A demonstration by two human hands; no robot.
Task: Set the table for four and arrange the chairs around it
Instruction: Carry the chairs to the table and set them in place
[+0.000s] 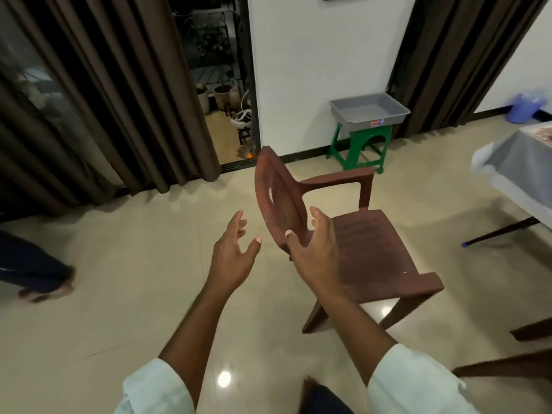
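Both hands, left [231, 252] and right [313, 249], are spread, holding nothing, reaching for the chair [355, 234]; next up, grab its back and drag it right to the table [513, 171].

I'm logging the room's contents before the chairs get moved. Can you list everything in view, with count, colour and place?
Plastic armchair: one, brown, centre of the floor, its back towards the hands.
Stool: one, green, against the far wall.
Tub: one, grey, on the stool.
Table: one, grey cloth cover, right edge.
Curtains: two sets, dark brown, left and far right.
Plant pots: at least two, pale, outside the open doorway.
Bucket-like object: one, blue, blurred, far right.
Other person's leg and foot: dark trousers, left edge.
Left hand: open, left of the chair back, not touching.
Right hand: open, in front of the chair back; contact unclear.
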